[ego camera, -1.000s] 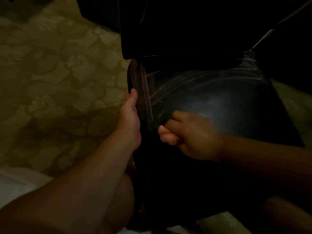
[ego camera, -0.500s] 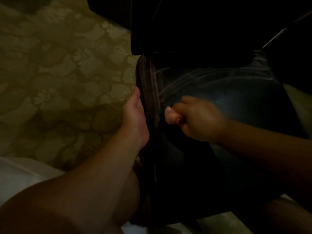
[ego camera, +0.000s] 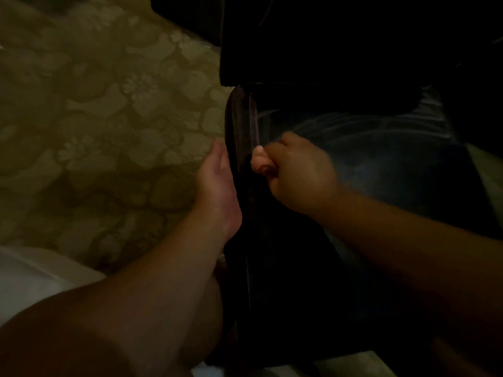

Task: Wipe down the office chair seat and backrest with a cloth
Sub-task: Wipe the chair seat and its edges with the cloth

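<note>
Dim light, head view looking down on black glossy leather-look office chair seat (ego camera: 381, 170). Faint pale arc-shaped streaks visible across seat's far half. Black backrest (ego camera: 326, 44) rising at seat's far edge, mostly in shadow, no detail.

L hand (ego camera: 217, 183) at seat's left edge, palm against side of cushion, thumb pointing up along edge; fingers hidden behind/under rim, so grip cannot be told.

R hand (ego camera: 294, 172) on seat top near left edge, just beside L hand w/ seat's piped rim between them. Fingers curled into fist, thumb tucked at front, clenched round dark cloth (ego camera: 258, 191). Cloth black on black, bunched beneath fist, trailing toward seat's near-left corner; outline hard to make out.

Beige floral-patterned floor covering (ego camera: 95, 118) left of chair. White fabric (ego camera: 24, 278) at lower left corner of view. Both forearms bare.
</note>
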